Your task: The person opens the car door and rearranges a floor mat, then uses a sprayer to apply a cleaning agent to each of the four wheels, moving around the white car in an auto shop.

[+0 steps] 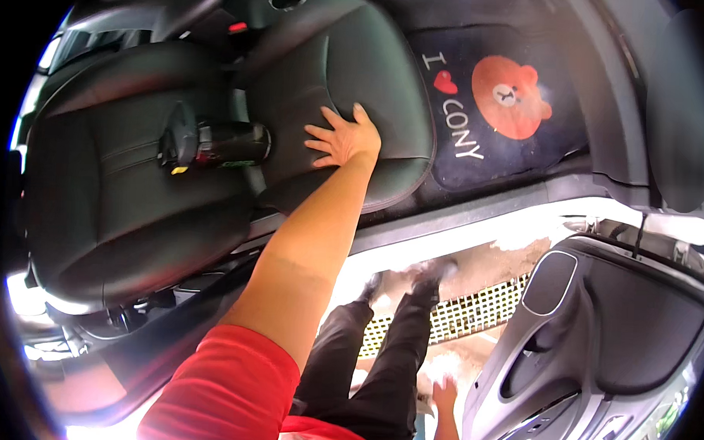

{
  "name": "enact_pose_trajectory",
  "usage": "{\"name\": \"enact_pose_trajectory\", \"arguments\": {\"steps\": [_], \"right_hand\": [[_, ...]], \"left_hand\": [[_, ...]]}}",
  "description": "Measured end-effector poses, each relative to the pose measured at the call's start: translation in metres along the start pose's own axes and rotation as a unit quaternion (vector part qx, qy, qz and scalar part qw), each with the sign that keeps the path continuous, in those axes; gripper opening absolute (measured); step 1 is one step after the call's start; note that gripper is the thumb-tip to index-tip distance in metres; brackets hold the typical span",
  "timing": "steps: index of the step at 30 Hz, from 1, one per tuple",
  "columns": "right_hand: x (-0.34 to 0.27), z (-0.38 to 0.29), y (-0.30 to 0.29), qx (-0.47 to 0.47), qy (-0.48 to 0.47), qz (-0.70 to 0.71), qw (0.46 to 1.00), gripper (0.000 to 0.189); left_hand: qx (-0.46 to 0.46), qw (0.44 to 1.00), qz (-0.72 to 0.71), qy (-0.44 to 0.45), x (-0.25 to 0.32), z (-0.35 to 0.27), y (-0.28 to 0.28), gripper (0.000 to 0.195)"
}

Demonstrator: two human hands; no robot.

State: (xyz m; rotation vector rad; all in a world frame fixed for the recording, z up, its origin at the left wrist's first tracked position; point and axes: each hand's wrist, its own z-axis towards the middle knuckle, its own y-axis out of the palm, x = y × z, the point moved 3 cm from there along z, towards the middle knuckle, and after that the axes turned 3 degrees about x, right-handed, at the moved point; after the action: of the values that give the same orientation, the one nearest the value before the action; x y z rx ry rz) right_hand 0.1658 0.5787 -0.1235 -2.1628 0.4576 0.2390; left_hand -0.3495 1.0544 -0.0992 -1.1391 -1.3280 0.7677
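My left hand (346, 139) rests palm down with fingers spread on the black leather cushion (363, 57) of a car seat, holding nothing. Left of it, a black cylindrical container (232, 143) lies on its side against the seat back (138, 166). Its dark head has a small yellow part; its exact kind is unclear. At the lower right, near the open door, my right hand (445, 392) hangs low. Strong glare washes out its fingers, so whether it holds something cannot be told.
A dark floor mat (460, 119) with a bear's face lies in the footwell. The door sill (445, 223) runs between the seat and my legs. The open car door (592, 345) stands at the right. A yellowish grate (477, 309) lies in the ground by my feet.
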Motion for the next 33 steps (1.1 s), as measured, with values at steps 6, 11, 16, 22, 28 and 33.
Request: {"name": "enact_pose_trajectory", "arguments": {"steps": [6,11,16,22,28,33], "right_hand": [[0.077,-0.303,-0.023,-0.017,0.688,0.330,0.645,0.047],[0.106,-0.372,-0.030,0.150,0.677,0.379,0.612,0.053],[0.172,-0.446,-0.039,0.277,0.628,0.427,0.588,0.060],[0.331,-0.566,-0.146,0.537,0.441,0.437,0.571,0.069],[0.341,-0.537,-0.223,0.529,0.267,0.466,0.657,0.049],[0.337,-0.556,-0.236,0.588,0.223,0.446,0.637,0.033]], "left_hand": [[-0.114,0.859,-0.179,0.465,-0.090,-0.134,-0.082,0.072],[-0.430,0.718,0.035,0.547,-0.340,-0.247,-0.084,0.049],[-0.527,0.745,0.301,0.277,-0.675,-0.157,-0.098,0.050],[-0.451,0.857,0.211,0.132,-0.743,-0.185,-0.262,0.050],[-0.478,0.831,0.196,0.205,-0.767,-0.243,-0.355,0.055],[-0.445,0.828,0.125,0.316,-0.738,-0.255,-0.382,0.056]]}}
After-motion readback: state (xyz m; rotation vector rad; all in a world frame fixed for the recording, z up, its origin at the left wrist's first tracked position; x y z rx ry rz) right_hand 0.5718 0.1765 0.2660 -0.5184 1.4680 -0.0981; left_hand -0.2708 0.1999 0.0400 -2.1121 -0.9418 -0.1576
